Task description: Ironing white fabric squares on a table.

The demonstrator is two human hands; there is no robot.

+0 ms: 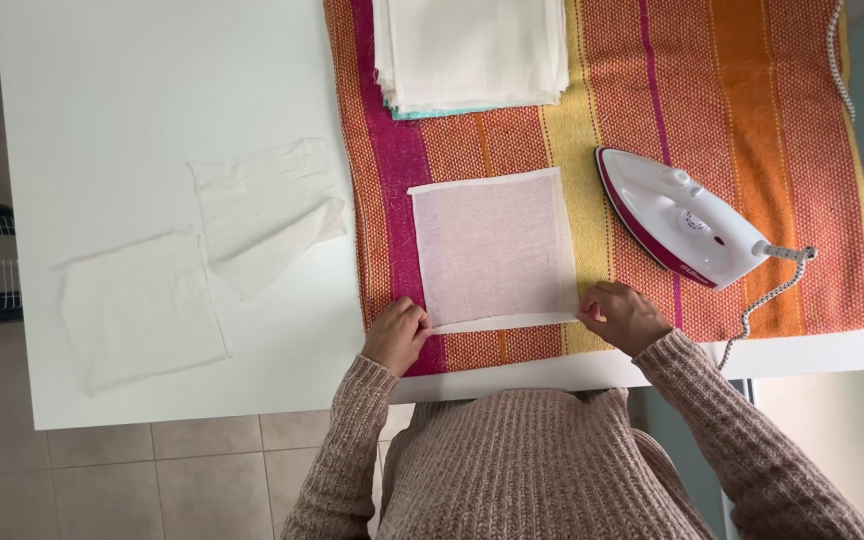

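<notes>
A white desk [152, 90] is seen from above over a tiled floor [202, 480], and its right half is covered by a striped woven cloth [752, 90] in orange, yellow and magenta. At the centre of the frame a thin, square white fabric piece [494, 248] is laid flat on that cloth, the stripes showing faintly through it. Its lower left corner is pinched by the left hand [396, 335], the grip clenched on the fabric edge, while its lower right corner is grasped in the same way by the right hand [624, 316]. Both arms are clothed in a ribbed beige sweater [522, 460] that fills the lower middle of the frame. Just right of the square, a white and magenta iron [677, 215] is rested on the cloth, apart from the fabric, and its braided cord [767, 298] is trailed toward the lower right. At the top centre a stack of folded white cloths [472, 50] is placed on the striped cloth. On the bare desk at the left two more white pieces are laid: a crumpled one [267, 210] toward the upper middle left and a flatter one [137, 308] below it, near each other
</notes>
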